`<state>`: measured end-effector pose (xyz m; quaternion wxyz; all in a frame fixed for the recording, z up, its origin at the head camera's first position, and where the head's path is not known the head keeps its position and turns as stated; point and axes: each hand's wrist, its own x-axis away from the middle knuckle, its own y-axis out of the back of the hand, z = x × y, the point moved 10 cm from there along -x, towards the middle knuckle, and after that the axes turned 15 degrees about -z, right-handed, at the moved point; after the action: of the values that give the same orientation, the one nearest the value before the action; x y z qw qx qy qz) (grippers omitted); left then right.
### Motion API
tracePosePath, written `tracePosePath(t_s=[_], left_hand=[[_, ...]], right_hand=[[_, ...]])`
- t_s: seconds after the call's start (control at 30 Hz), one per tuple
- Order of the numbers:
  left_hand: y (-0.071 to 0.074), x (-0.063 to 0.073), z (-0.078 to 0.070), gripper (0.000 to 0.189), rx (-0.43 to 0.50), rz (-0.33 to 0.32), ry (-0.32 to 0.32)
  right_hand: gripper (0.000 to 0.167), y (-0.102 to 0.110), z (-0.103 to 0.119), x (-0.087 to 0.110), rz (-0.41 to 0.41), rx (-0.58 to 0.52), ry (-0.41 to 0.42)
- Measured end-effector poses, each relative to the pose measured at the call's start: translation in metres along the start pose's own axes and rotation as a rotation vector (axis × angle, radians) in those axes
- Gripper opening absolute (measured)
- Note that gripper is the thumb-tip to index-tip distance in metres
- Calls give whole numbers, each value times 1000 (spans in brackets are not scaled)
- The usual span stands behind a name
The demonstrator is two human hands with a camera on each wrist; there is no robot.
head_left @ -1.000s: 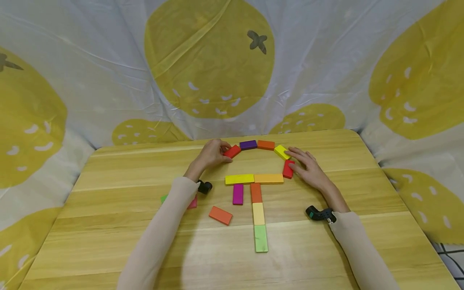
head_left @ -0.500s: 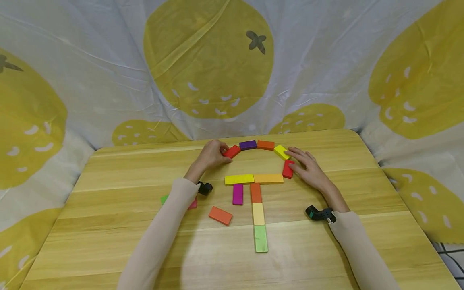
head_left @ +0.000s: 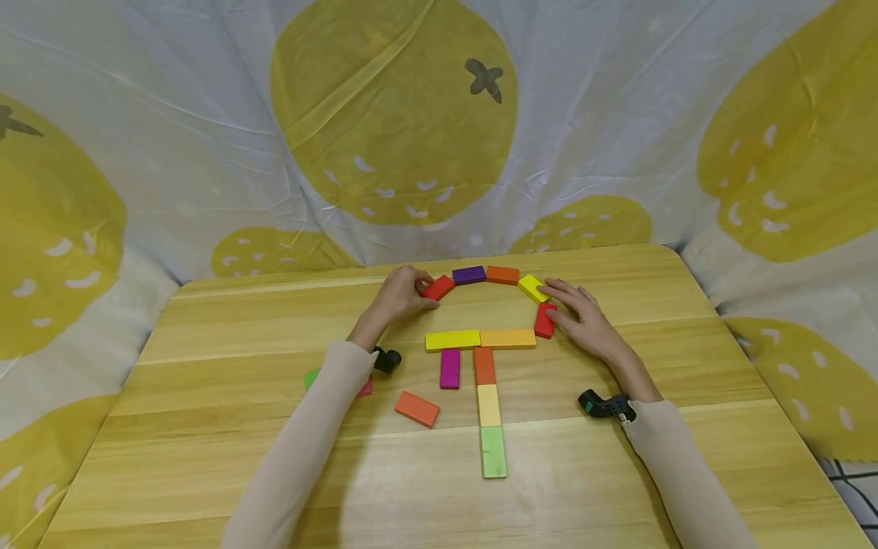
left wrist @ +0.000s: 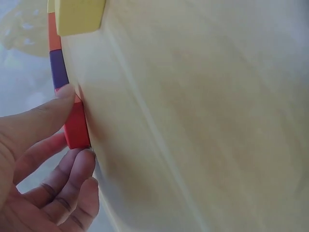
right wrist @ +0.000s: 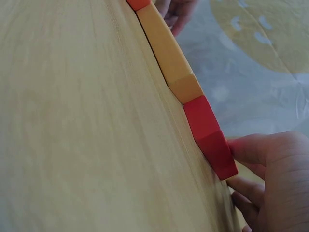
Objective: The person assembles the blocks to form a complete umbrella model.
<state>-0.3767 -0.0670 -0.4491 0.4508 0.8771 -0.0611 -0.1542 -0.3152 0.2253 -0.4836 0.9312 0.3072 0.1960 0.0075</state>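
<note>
Thin coloured wooden blocks lie on the table. At the left end of a curved row, my left hand (head_left: 405, 291) pinches a red block (head_left: 439, 287); in the left wrist view, thumb and fingers lie on either side of this block (left wrist: 77, 128). From there the curve runs through a purple block (head_left: 469, 275), an orange block (head_left: 503, 275), a yellow block (head_left: 532, 288) and a second red block (head_left: 546, 320). My right hand (head_left: 583, 319) has loosely extended fingers at the yellow block, and its thumb touches the second red block, seen also in the right wrist view (right wrist: 210, 137).
Inside the curve, a long yellow block (head_left: 453, 340) and a light orange one (head_left: 508, 338) form a bar. Below hang a magenta block (head_left: 450, 368) and a stem ending in a green block (head_left: 493, 452). A loose orange-red block (head_left: 417, 409) lies left; pink and green blocks are partly under the left sleeve.
</note>
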Motion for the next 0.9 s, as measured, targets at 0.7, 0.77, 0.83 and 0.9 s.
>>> tracePosePath(t_s=[0.7, 0.77, 0.83, 0.9], left_hand=[[0, 2, 2, 52, 56, 25, 4], [0, 2, 2, 52, 53, 21, 9], [-1, 2, 3, 51, 51, 19, 16], [-2, 3, 4, 50, 50, 18, 22]], right_hand=[[46, -1, -1, -1, -3, -9, 3], [46, -1, -1, -1, -3, -6, 3], [46, -1, -2, -1, -3, -4, 1], [46, -1, -2, -1, -3, -3, 1]])
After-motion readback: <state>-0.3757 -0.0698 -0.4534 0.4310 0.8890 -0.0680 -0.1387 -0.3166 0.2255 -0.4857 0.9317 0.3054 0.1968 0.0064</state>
